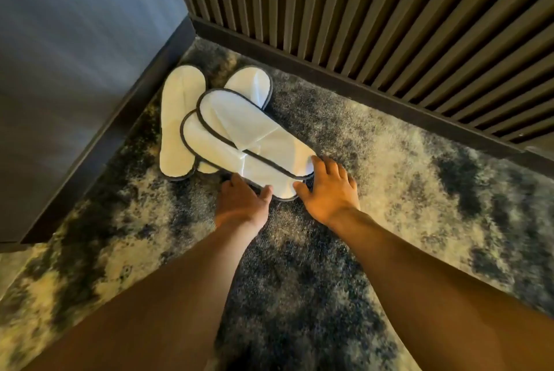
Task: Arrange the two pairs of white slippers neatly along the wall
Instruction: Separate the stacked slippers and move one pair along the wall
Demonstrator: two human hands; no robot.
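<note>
Fingers (322, 165) on unmarked white slippers (239, 133)

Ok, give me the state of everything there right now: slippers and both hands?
Top slipper pair: stacked slantwise across the others, not aligned with either wall.
Left slipper: flat on the carpet, beside the left wall's baseboard.
Far slipper: mostly covered, only its end showing.
Left hand: open, fingertips at the top pair's near end, no grip.
Right hand: open, fingers spread, touching the same end.
</note>
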